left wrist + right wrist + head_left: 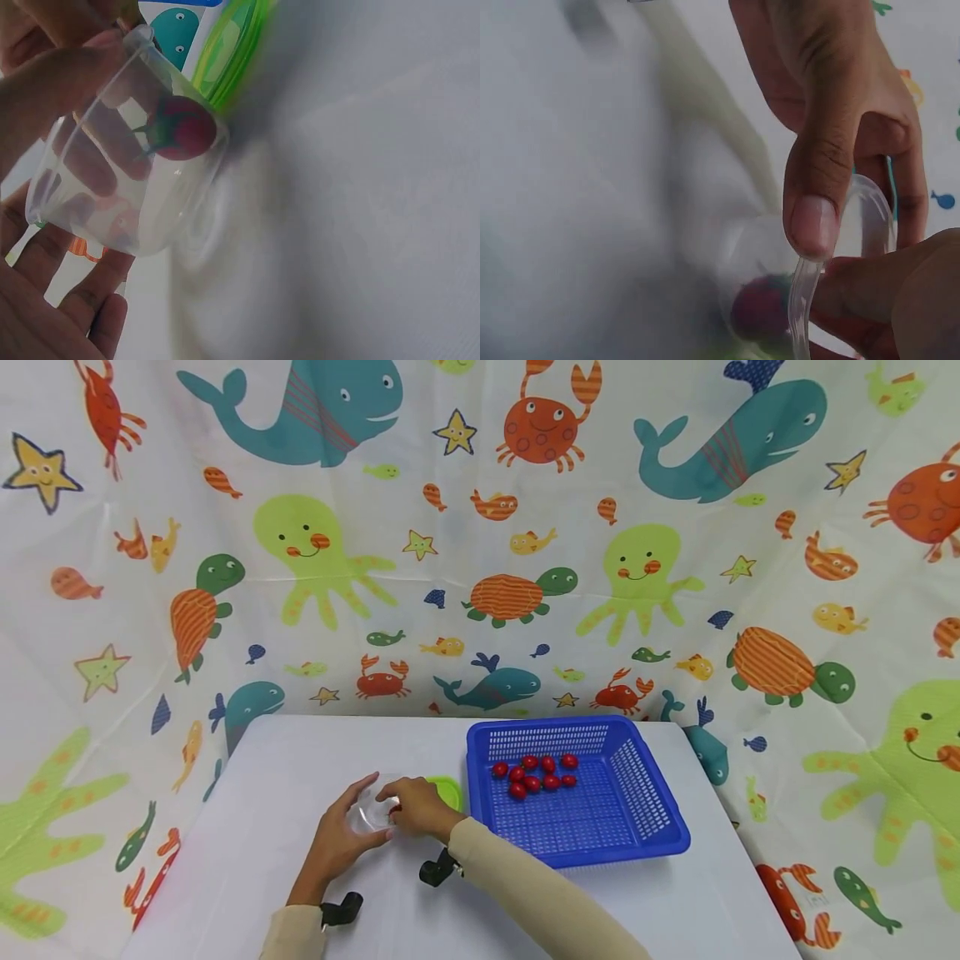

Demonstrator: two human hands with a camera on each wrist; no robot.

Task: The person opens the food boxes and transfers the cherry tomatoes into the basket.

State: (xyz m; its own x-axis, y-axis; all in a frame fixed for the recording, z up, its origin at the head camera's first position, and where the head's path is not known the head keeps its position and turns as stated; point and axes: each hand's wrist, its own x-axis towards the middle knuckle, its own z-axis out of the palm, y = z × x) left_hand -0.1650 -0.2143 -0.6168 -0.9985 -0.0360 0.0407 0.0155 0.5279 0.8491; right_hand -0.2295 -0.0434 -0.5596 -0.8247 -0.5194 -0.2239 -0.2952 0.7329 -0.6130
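Observation:
My left hand holds a clear plastic cup tipped on a slant, its thumb at the rim and its fingers round the far side. Inside, low against the wall, lies a red cherry tomato with a green stem top. From the right, my right hand reaches into the cup's mouth. Its fingers show through the clear wall, loosely extended and a little apart from the tomato. Right behind the right hand is a bright green lid, partly covered by it.
A blue plastic basket stands to the right of the hands, with several cherry tomatoes grouped in its left part. All of this is on a white table. A curtain printed with sea animals hangs behind and at both sides.

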